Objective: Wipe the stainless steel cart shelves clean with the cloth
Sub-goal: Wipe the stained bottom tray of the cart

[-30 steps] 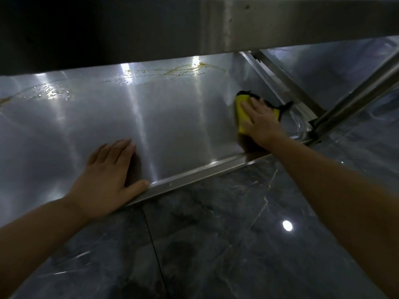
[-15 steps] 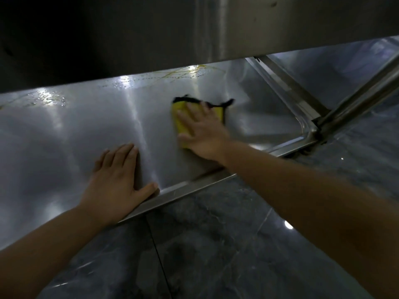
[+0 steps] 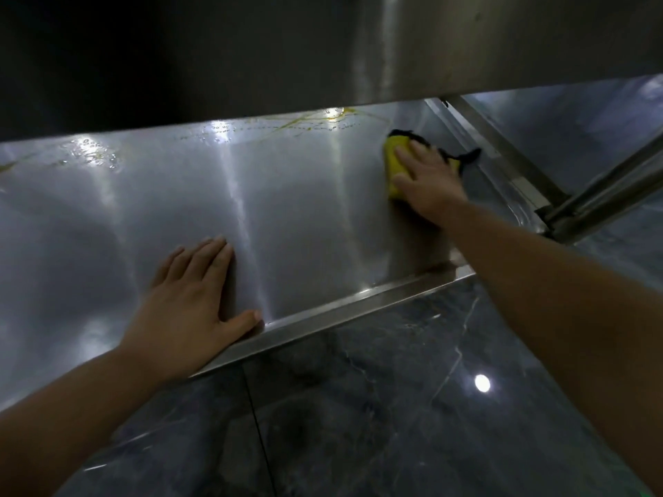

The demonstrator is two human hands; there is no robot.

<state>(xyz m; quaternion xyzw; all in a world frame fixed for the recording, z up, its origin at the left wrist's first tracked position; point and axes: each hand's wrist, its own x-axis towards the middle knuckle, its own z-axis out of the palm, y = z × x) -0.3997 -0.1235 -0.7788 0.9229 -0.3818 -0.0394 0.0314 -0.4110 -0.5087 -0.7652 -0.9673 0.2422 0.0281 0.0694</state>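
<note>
- The straight fingers (image 3: 418,154) of the right hand (image 3: 427,188) are pressed flat on the yellow cloth (image 3: 393,163); nothing is gripped.
- The cloth is laid on the lower shelf (image 3: 305,217) near its far right corner, black edge pointed right; its long axis is hidden by the hand.
- The left hand (image 3: 190,306) is spread flat, released, at the front rim.
- Yellow streaks (image 3: 305,120) are seen at the back, under the upper shelf (image 3: 358,48).
- A dark marble floor (image 3: 358,407) is seen below.

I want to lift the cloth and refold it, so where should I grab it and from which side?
Probably pinch the cloth by its black corner, which pokes out right of the right hand; the rest lies flat under the palm. Come in low from the front, since the upper shelf overhangs.
</note>
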